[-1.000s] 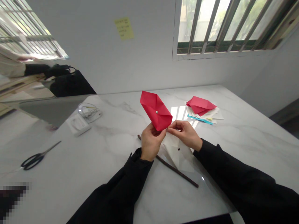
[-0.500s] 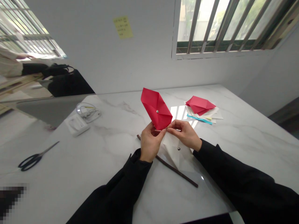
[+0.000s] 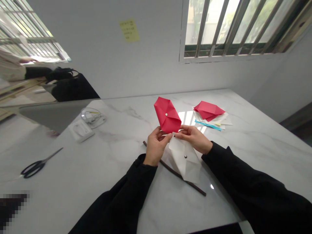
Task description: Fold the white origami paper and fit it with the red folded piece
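Observation:
A red folded paper piece [image 3: 168,122] with a small silver bead at its middle stands up between my hands. My left hand [image 3: 156,144] is closed, pinching its lower edge between thumb and fingers. A white folded paper piece [image 3: 186,167], also with a silver bead, hangs below and meets the red one at a corner. My right hand [image 3: 193,138] is closed at that meeting corner, thumb and forefinger pressed on the tip of the white paper by a tiny dark bead. Beneath them a thin dark brown stick [image 3: 170,169] lies slantwise on the marble-patterned table [image 3: 117,195].
Red, white and blue folded papers [image 3: 209,110] lie stacked at the back right. Black-handled scissors [image 3: 36,167] rest at the left, with a white box [image 3: 81,131] and a coiled cable [image 3: 94,115] behind. A yellow note [image 3: 129,31] sticks to the wall. Another person's sleeve [image 3: 11,65] shows far left.
The red paper has tipped and shifted slightly to the right. The white paper has swung lower and shows more of its face, now overlapping the brown stick.

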The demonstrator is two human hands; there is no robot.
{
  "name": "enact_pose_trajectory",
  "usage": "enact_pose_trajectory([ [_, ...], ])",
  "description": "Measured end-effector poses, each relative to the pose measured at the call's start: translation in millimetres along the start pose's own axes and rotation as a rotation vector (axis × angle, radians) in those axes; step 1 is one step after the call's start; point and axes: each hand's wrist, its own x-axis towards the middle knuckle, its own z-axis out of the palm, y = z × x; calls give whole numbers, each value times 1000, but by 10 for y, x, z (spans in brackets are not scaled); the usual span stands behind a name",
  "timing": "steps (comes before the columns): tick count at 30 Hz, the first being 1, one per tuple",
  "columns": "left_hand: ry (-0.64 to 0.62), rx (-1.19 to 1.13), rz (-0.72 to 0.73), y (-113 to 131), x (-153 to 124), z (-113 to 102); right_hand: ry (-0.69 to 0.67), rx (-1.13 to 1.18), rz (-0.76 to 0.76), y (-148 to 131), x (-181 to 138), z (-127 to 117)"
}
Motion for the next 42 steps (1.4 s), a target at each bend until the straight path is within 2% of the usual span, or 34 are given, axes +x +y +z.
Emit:
enact_pose_trajectory([
  [12, -54, 34, 9, 22, 1, -13, -25, 67, 37, -56, -31, 6],
  [19, -154, 217, 22, 73, 43, -107, -12, 153, 131, -190, -19, -81],
  [22, -325, 507, 102, 216, 44, -220, -39, 171, 162, -256, -24, -142],
  [26, -693, 907, 315, 401, -56, -329, -18, 232, 100, -315, -41, -271],
  [28, -837, 1020, 359, 402, -158, -321, 2, 209, 15, -330, -44, -392],
  [31, -952, 1124, 379, 290, -311, -247, 72, 90, -106, -353, -42, -624],
  [34, -919, 1177, 362, 191, -367, -178, 253, 37, -218, -385, -44, -815],
  [37, -797, 1156, 338, 264, -300, -187, 411, 50, -304, -407, -45, -888],
  [39, -634, 1031, 307, 414, -218, -221, 420, 76, -326, -402, -32, -881],
  [42, -396, 621, 223, 670, -100, -218, 330, 162, -335, -361, 12, -819],
])
